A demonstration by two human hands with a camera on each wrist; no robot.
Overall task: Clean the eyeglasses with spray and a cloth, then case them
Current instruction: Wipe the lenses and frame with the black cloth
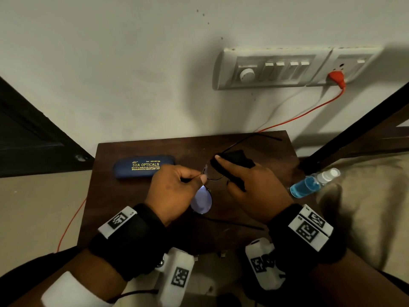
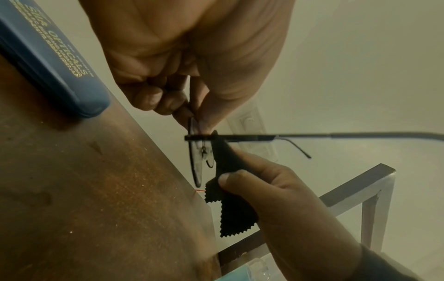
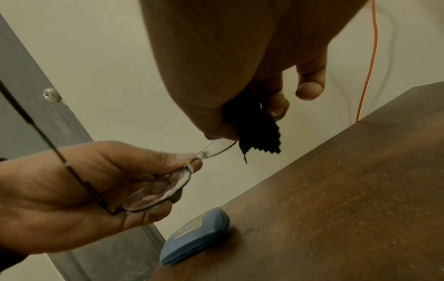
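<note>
The left hand [image 1: 174, 189] pinches the eyeglasses [image 1: 202, 201] at the bridge, holding them above the worktop [image 1: 137, 207]. The right hand [image 1: 250, 191] grips a black cloth [image 1: 234, 165], thumb and fingers pressing it around one lens. The closed blue case [image 1: 143, 166] lies on the worktop left of the hands. The spray bottle [image 1: 312, 183] of blue liquid lies to the right, off the worktop's edge.
</note>
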